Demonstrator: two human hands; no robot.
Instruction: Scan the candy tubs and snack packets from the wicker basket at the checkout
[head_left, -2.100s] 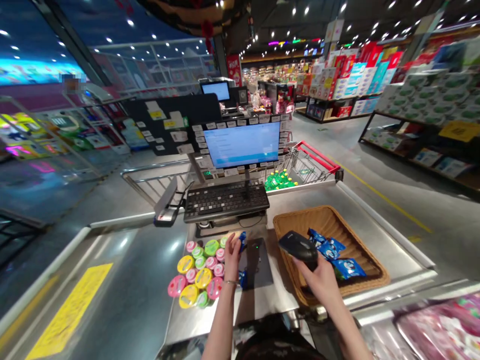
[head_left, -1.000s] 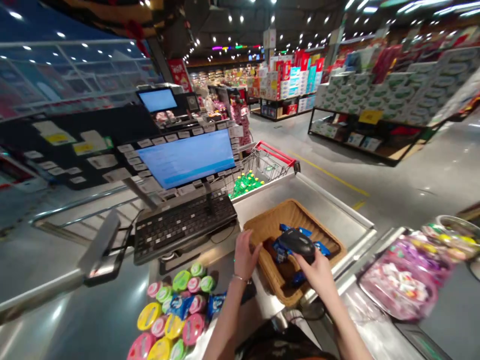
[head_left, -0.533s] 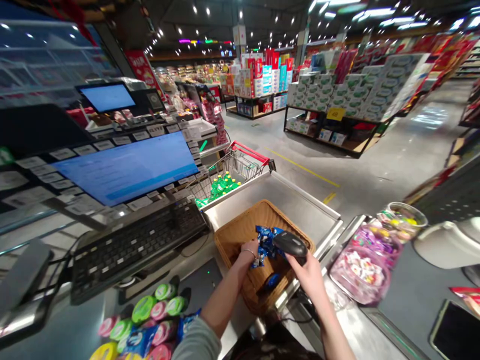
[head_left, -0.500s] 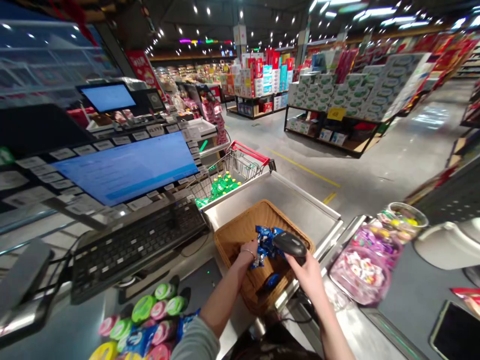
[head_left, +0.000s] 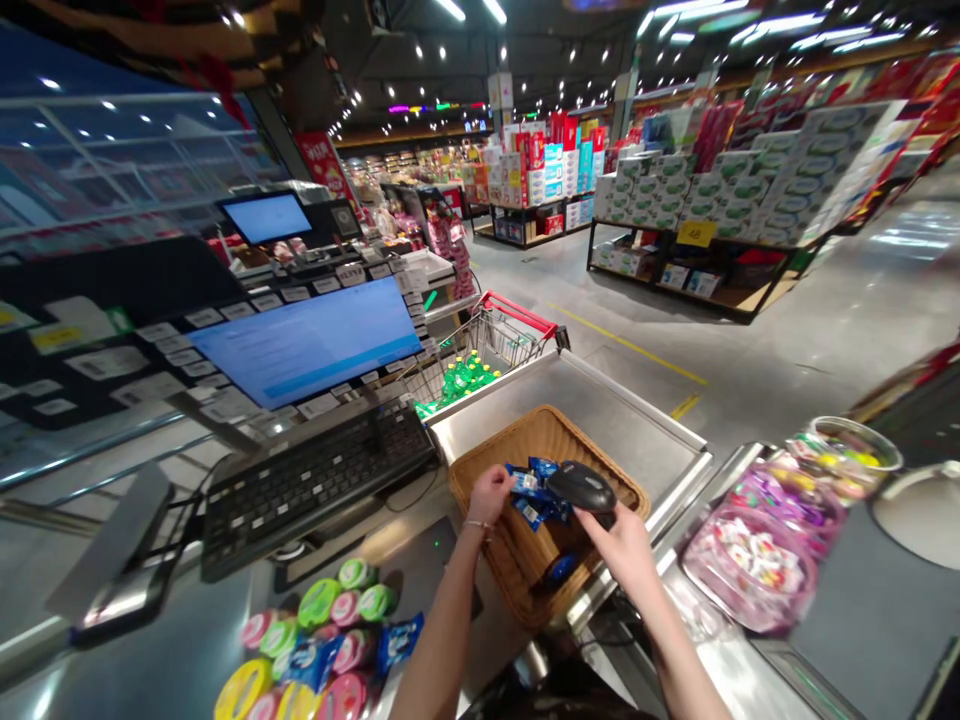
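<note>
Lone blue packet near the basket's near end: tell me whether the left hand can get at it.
Probably yes: the left hand is over the same basket, and nothing appears to cover the lone blue packet; the right hand holds the scanner beyond it.

Strip lights (head_left: 495, 10) and spots (head_left: 442, 52) in the dark ceiling (head_left: 555, 30) light the scene unevenly, with the far left dim and bluish, glare on the floor (head_left: 911, 235) at right, sheen on the metal counter (head_left: 615, 415), a glowing screen (head_left: 322, 340), a fairly clear scanner (head_left: 582, 487), and outer edges stretched and smeared.
</note>
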